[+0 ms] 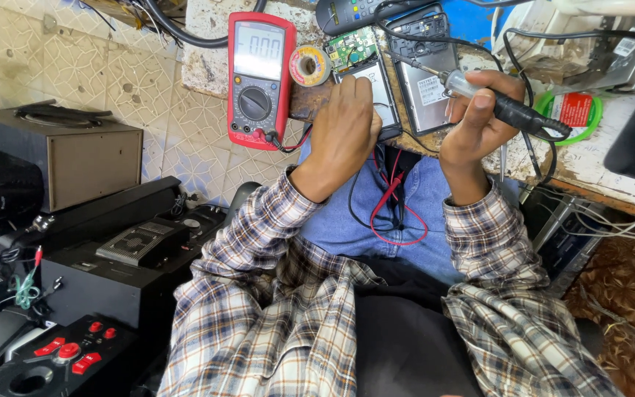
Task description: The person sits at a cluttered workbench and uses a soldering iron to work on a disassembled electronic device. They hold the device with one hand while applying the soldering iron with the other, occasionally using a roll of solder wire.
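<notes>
Beside the left hand (343, 129): red multimeter (259, 79), solder spool (309, 65).

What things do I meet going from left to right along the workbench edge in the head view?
Red multimeter → solder spool → left hand → opened phone back → right hand holding soldering iron → green tape roll.

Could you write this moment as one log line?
left hand: resting on opened device | right hand: gripping soldering iron | red multimeter beside
</notes>
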